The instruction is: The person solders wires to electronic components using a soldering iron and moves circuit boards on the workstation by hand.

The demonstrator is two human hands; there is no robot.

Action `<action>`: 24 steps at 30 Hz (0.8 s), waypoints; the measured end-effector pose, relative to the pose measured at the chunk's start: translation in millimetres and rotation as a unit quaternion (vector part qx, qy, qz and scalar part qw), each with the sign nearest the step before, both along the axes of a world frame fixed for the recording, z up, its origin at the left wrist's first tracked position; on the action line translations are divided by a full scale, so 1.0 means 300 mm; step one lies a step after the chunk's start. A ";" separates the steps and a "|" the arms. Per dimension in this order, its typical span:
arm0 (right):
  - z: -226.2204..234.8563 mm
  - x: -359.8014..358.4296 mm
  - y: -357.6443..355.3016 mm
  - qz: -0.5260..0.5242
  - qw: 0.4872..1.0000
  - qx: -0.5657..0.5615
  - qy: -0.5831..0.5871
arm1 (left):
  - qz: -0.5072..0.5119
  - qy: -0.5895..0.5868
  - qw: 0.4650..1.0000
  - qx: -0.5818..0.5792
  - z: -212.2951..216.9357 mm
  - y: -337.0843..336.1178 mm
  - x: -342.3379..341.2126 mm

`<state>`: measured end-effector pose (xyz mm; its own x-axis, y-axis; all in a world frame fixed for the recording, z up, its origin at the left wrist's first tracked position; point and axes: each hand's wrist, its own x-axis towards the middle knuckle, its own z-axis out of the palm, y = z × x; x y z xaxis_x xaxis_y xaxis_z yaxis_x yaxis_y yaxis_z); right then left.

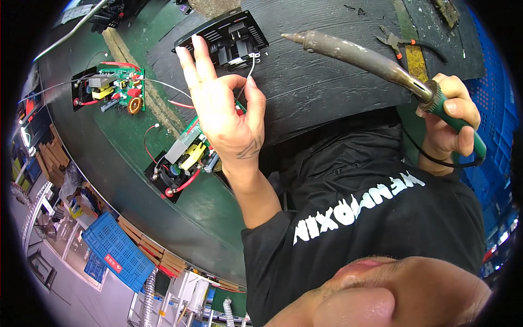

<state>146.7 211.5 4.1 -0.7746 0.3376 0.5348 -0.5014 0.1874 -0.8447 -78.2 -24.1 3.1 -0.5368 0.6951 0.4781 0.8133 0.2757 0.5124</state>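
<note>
Pinching a pale wire (253, 66), the left hand (229, 111) overlaps the black panel (233, 49); a soldering iron (362, 59) points toward it, gripped by the right hand (441, 134). Steady wire and fingers clear of the tip (294, 38) seem wisest. Contents of the lower-left blue crate (117, 250) are hidden.

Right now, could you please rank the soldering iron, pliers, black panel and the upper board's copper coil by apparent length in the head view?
Largest to smallest:
1. Soldering iron, perhaps enlarged by nearness to the camera
2. Black panel
3. Pliers
4. Copper coil
</note>
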 end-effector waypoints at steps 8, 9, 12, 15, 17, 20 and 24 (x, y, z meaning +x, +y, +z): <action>-0.033 -0.040 -0.048 -0.004 0.995 -0.079 -0.064 | 0.009 -0.005 1.000 0.003 -0.002 0.007 0.015; -0.035 -0.044 -0.054 -0.002 0.993 -0.091 -0.070 | 0.015 -0.012 1.000 0.008 -0.008 0.008 0.020; -0.038 -0.052 -0.059 0.000 0.993 -0.073 -0.088 | 0.023 -0.018 0.999 0.015 -0.017 0.008 0.023; -0.031 -0.063 -0.067 0.011 0.991 -0.102 -0.082 | 0.026 -0.013 0.999 0.016 -0.014 0.004 0.020; -0.030 -0.067 -0.070 0.010 0.991 -0.099 -0.085 | 0.026 -0.011 0.999 0.017 -0.010 0.004 0.019; -0.029 -0.068 -0.072 0.006 0.992 -0.092 -0.089 | 0.025 -0.007 1.000 0.006 -0.008 0.007 0.021; -0.034 -0.072 -0.072 0.007 0.992 -0.097 -0.082 | 0.029 -0.006 1.000 0.006 -0.011 0.006 0.022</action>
